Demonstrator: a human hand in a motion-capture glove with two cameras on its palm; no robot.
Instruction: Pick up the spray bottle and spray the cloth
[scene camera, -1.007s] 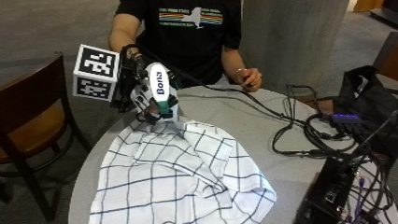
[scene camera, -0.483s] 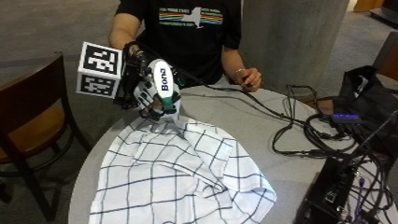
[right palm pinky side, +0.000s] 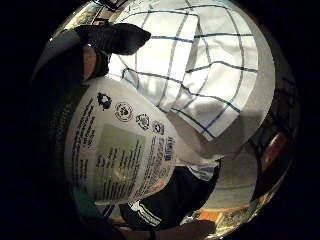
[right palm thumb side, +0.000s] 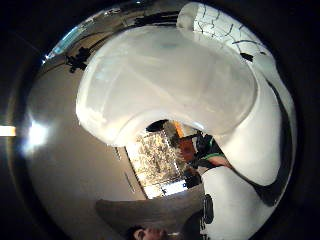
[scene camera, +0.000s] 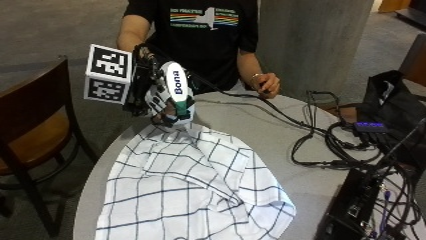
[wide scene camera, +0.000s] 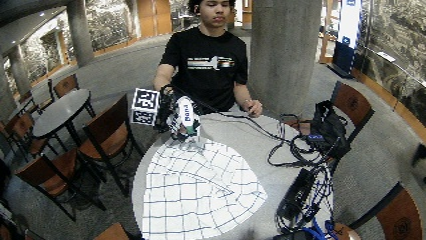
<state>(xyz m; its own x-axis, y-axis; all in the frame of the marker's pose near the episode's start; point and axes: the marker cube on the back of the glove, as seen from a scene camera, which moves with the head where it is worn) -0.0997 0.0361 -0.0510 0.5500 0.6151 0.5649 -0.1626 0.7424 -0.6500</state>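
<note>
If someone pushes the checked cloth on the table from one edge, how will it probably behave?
The checked cloth would probably bunch rather than slide whole: it already lies in soft folds and ridges on the table. It looks thin and light, so it would likely hang limp if lifted. The edge under the spray bottle looks raised and may fold over first.

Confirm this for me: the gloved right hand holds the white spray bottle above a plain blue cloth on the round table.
Not quite. The outside view shows the cloth is white with dark checks, not plain blue. The gloved right hand does hold the white spray bottle above it on the round table.
</note>
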